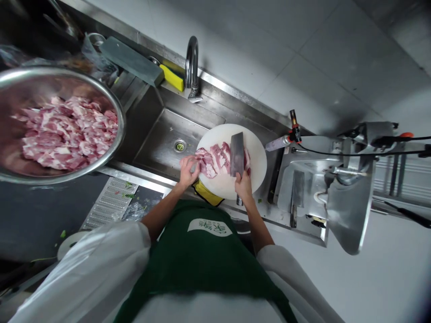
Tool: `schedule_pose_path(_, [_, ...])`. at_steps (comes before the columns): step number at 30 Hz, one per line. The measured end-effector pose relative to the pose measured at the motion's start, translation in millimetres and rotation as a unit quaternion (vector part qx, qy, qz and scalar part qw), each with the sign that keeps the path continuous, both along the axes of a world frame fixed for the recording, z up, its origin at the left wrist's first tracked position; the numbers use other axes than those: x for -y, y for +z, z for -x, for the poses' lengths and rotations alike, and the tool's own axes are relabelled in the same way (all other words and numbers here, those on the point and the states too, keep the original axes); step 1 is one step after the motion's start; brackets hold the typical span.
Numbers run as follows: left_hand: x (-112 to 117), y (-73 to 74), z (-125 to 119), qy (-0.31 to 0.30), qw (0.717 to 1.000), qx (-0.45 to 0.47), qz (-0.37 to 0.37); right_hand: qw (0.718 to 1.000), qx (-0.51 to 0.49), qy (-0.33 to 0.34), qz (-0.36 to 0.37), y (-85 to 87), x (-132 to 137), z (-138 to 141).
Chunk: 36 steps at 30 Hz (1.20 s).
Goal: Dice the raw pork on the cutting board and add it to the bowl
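A round white cutting board [254, 172] rests on the front rim of the steel sink [161, 134]. Raw pink meat [215, 159] lies across its middle. My left hand [187, 169] is curled over the left end of the meat, fingers pressed down on it. My right hand [243, 185] grips the handle of a cleaver [236, 154], whose broad blade stands on the meat's right part.
A large steel bowl [111, 101] of cut raw meat sits at the left. A faucet [192, 67], a whetstone block [131, 60] and a yellow item line the sink's back. A metal slicing machine [336, 188] and a torch [286, 139] stand to the right.
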State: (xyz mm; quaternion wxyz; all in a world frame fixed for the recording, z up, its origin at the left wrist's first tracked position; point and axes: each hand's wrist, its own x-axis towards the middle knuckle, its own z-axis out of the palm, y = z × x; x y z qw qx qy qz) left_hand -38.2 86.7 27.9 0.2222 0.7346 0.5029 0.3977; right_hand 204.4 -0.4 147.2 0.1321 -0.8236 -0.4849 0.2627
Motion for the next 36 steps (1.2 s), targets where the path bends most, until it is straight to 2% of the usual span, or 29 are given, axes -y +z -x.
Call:
schedule_pose_path(2, [5.9, 3.1, 13.5, 0.086, 0.996, 0.021, -0.008, 0.996, 0.072, -0.015, -0.052, 23.2, 1.4, 19.0])
schedule_pose_path(4, [11.7, 4.8, 29.9, 0.158, 0.987, 0.042, -0.008, 0.992, 0.089, -0.026, -0.085, 35.7, 0.7, 43.8])
schedule_pose_path(6, [17.1, 5.6, 45.9, 0.196, 0.978, 0.064, -0.007, 0.994, 0.091, -0.021, -0.063, 33.2, -1.7, 68.6])
schedule_pose_path(9, [22.6, 7.0, 59.3, 0.211, 0.974, 0.082, 0.002, 0.994, 0.072, 0.049, 0.060, 8.3, -8.7, 93.0])
schedule_pose_path(11, [21.6, 9.2, 54.2, 0.194, 0.978, 0.076, 0.012, 0.985, 0.053, 0.108, 0.128, -9.9, -15.6, 96.8])
schedule_pose_path(13, [16.3, 12.7, 35.7, 0.133, 0.990, 0.050, 0.024, 0.978, 0.041, 0.136, 0.153, -21.3, -22.9, 92.8])
schedule_pose_path(16, [4.9, 19.3, -6.4, -0.007, 0.997, -0.035, 0.071, 0.978, 0.040, 0.144, 0.143, -22.9, -28.2, 82.4])
schedule_pose_path(18, [-0.3, 22.3, -31.1, -0.045, 0.987, -0.101, 0.117, 0.979, 0.041, 0.145, 0.137, -17.7, -23.5, 76.9])
schedule_pose_path(21, [-1.6, 22.4, -48.2, -0.037, 0.969, -0.175, 0.170, 0.977, 0.039, 0.146, 0.152, -8.3, -1.2, 71.4])
schedule_pose_path(25, [0.8, 17.6, -46.9, -0.046, 0.964, -0.196, 0.173, 0.970, 0.046, 0.127, 0.203, -3.1, 24.3, 72.9])
schedule_pose_path(27, [0.7, 15.3, -45.5, -0.049, 0.966, -0.187, 0.170, 0.972, 0.044, 0.120, 0.195, -6.1, 13.9, 79.9])
schedule_pose_path(31, [-1.1, 13.0, -44.5, -0.055, 0.969, -0.172, 0.169, 0.984, 0.041, 0.117, 0.129, -20.4, -44.4, 94.0])
schedule_pose_path(33, [-1.8, 12.8, -44.2, -0.054, 0.969, -0.170, 0.173, 0.984, 0.042, 0.126, 0.114, -26.1, -63.6, 91.6])
schedule_pose_path(34, [-2.1, 12.9, -44.3, -0.050, 0.968, -0.169, 0.176, 0.984, 0.045, 0.133, 0.108, -27.6, -64.8, 87.6])
schedule_pose_path(36, [-2.5, 12.9, -45.4, -0.038, 0.969, -0.164, 0.182, 0.982, 0.049, 0.144, 0.108, -27.6, -48.9, 76.7])
